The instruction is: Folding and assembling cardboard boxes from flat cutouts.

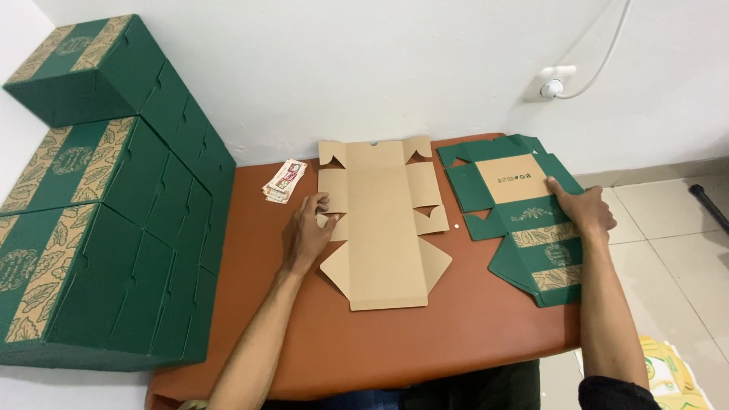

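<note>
At the far left, stacked green boxes (106, 197) with leaf-patterned tan bands rise against the white wall, beside a low orange-brown table (395, 334). Near the table's back edge lies a small pile of printed stickers (284, 181) (fanned slightly, well apart from either hand). The left hand (307, 231) rests just right of it, fingers curled and pinching a side flap of the flat brown cardboard blank (383, 224), which lies unfolded, plain side up, in the middle of the table. Further right sits a stack of green flat box blanks (531, 243), printed side up, reaching past the table's right edge. The right hand (583, 211) lies on top of this stack, fingers spread and flat, pressing rather than gripping. On the wall above, a white socket (553, 82) holds a plug and cable.
</note>
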